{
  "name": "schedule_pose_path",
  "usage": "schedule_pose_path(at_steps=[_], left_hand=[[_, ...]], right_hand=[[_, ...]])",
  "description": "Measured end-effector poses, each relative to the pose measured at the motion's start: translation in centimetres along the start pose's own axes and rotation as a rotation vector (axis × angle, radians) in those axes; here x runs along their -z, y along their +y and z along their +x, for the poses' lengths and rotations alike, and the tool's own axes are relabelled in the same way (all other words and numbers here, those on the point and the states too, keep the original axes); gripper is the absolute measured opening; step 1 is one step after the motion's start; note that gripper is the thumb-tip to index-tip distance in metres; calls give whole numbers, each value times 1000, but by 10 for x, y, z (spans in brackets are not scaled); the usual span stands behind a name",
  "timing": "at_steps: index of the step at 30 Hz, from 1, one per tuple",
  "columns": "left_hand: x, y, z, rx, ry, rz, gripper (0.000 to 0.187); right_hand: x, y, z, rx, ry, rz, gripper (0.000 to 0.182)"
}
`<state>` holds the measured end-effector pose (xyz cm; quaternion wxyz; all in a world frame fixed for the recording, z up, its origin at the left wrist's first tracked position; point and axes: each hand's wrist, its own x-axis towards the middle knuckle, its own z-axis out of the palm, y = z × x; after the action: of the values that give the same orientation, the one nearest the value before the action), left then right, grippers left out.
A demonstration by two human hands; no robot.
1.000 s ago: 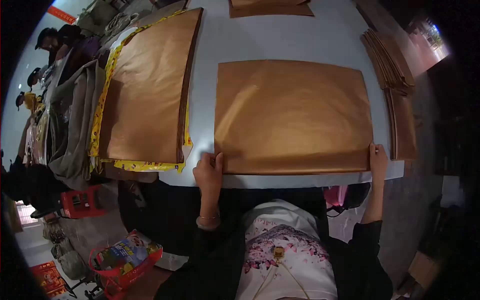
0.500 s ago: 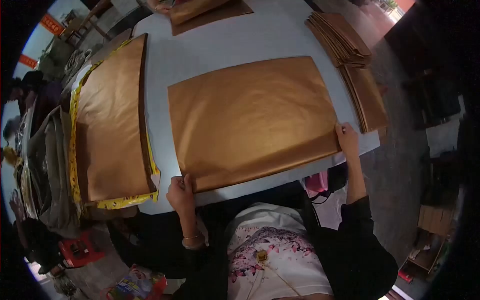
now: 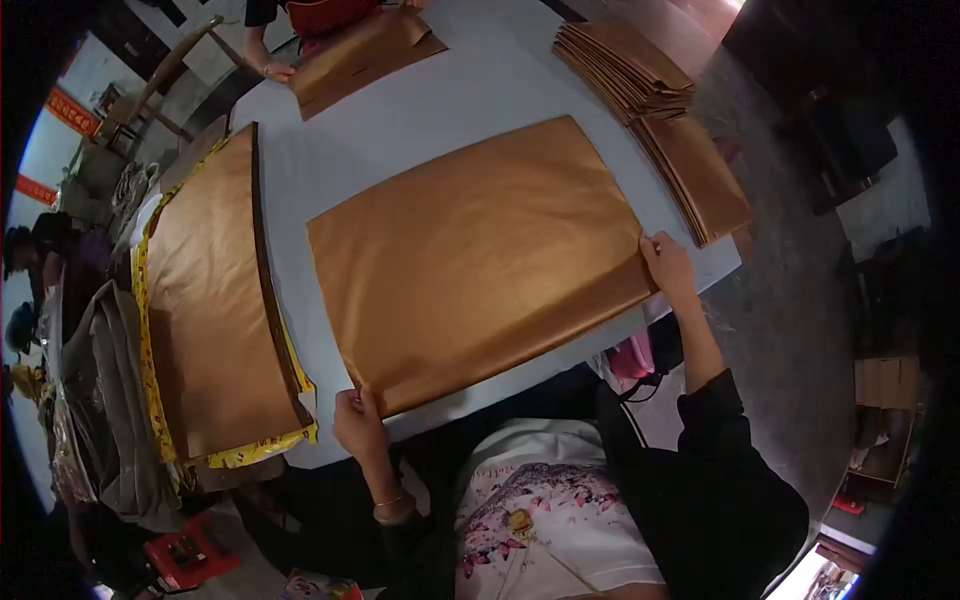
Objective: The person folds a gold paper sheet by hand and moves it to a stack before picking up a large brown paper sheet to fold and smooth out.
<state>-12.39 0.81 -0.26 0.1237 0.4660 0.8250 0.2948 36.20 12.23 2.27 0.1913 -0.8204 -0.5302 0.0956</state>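
A large brown sheet [image 3: 480, 250], paper-like with a slight sheen, lies across the white table [image 3: 350, 160] in front of me. Its near edge is turned up in a narrow fold. My left hand [image 3: 361, 425] pinches the near left corner, thumb and fingers closed on it. At the right end of that same edge, my right hand [image 3: 667, 266] grips the other corner. The middle of the sheet bulges softly between them.
On the left a stack of brown sheets [image 3: 210, 300] rests on yellow wrapping [image 3: 262, 448]. Folded brown pieces [image 3: 625, 70] are piled at the far right, with more folded pieces [image 3: 695, 180] nearer. Across the table, a person's hand [image 3: 279, 72] holds another brown sheet [image 3: 365, 62].
My view has turned and shifted, so the table appears rotated. Both hands still hold the fold's corners. The person opposite now shows more, with their sheet laid at a different angle.
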Motion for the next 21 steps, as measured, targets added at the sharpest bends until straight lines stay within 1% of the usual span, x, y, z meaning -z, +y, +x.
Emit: schedule_pose_path(at_steps=[2,3,4,7,9,10,11,13,14,15,17,18,21], left_hand=[[0,1,1,-26,3,31,30],[7,18,-2,-31,20,79,30],[5,15,-2,-31,21,81,30],[2,7,-2,-72,43,19,29],[5,16,-2,-80,30,-4,25],[5,16,-3,-104,22,-34,32],[5,17,-3,-97,23,-30,32],[8,19,1,-301,9,93,39],[8,18,3,-332,-35,37,36],[8,17,5,-321,-34,44,36],[9,15,6,-361,-61,131,32],[10,14,6,-324,-92,169,31],[8,15,5,-306,-67,154,30]], right_hand=[[-3,3,2,-33,-20,-35,39],[-2,3,1,-33,-19,-33,39],[-1,3,1,-30,-27,-23,38],[-1,3,0,-28,-29,-14,37],[-1,2,1,-28,-24,-15,36],[-1,2,1,-30,-28,-28,36],[-1,2,1,-30,-33,-43,35],[-4,8,1,10,-17,-43,34],[-5,10,2,46,6,-41,33],[-5,9,2,16,-10,-67,34],[-8,13,3,26,-8,-101,33],[-9,13,2,28,5,-134,33],[-7,8,-2,52,39,-222,32]])
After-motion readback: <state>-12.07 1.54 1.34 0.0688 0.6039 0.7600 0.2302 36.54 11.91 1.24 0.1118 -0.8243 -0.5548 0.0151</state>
